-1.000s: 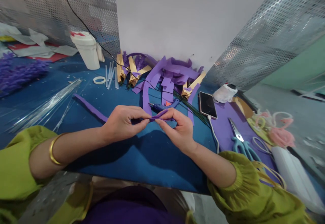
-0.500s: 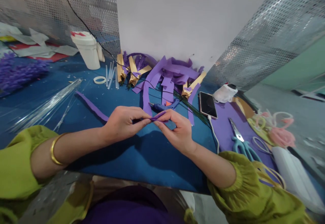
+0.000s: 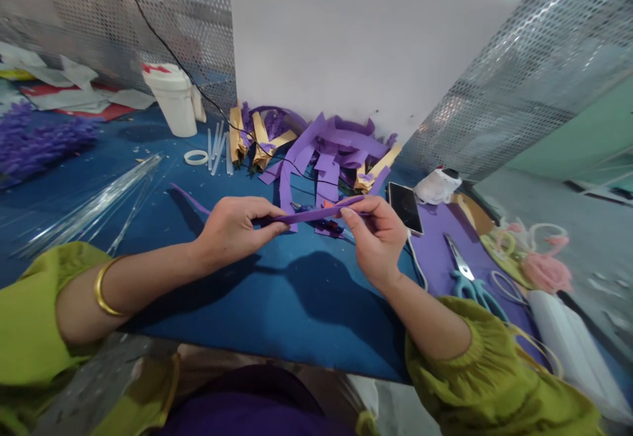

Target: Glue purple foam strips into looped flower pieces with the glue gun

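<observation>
Above the blue table (image 3: pixel 277 304), both hands stretch a long purple foam strip (image 3: pixel 316 214) between them. My left hand (image 3: pixel 232 228) pinches it near the middle, and the strip's tail trails off to the left behind that hand. My right hand (image 3: pixel 378 238) pinches the strip's right end, a hand's width away from the left. Under the strip lies a blue glue gun (image 3: pixel 326 225), partly hidden by it.
A pile of purple foam scraps and tan strips (image 3: pixel 326 149) lies at the back. A phone (image 3: pixel 404 206) on a cable, blue-handled scissors (image 3: pixel 467 278), a white bottle (image 3: pixel 173 99), clear sticks (image 3: pixel 93 205), a tape ring (image 3: pixel 196 157) and purple flowers (image 3: pixel 39 142) surround my hands.
My right hand has slid to the right along the strip, drawing it out straight. The hands were almost touching before and now stand apart. The left hand has stayed put.
</observation>
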Action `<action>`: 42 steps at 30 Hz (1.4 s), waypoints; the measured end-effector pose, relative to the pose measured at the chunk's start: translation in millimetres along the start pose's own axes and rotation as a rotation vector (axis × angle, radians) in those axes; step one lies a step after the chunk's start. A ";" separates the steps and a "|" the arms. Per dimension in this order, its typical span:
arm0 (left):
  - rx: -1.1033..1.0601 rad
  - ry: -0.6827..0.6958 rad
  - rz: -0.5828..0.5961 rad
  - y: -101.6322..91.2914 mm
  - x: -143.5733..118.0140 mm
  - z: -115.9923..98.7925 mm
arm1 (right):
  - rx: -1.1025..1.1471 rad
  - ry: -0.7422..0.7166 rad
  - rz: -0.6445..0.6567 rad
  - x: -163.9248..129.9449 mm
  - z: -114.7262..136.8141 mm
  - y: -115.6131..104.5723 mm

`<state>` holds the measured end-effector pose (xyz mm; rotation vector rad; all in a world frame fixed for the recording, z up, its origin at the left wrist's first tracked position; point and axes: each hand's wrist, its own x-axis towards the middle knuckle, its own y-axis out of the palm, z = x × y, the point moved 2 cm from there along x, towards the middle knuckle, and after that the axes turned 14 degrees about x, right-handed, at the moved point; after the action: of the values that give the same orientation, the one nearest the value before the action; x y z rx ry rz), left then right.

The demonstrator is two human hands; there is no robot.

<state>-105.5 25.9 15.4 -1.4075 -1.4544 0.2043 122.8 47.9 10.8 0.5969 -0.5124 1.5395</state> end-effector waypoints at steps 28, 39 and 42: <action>0.119 0.200 -0.038 -5.8 -2.5 -3.1 | -0.062 -0.095 0.115 -2.2 -4.2 3.7; 0.188 0.225 -0.076 -3.4 -2.9 -2.4 | -0.043 -0.140 0.198 -3.3 -2.3 5.5; 0.245 0.192 -0.070 -5.6 -0.9 -1.4 | -0.033 -0.108 0.128 0.5 -1.7 1.8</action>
<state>-108.2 22.9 19.7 -1.1437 -1.2719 0.1902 120.8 49.3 9.8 0.6349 -0.6679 1.6221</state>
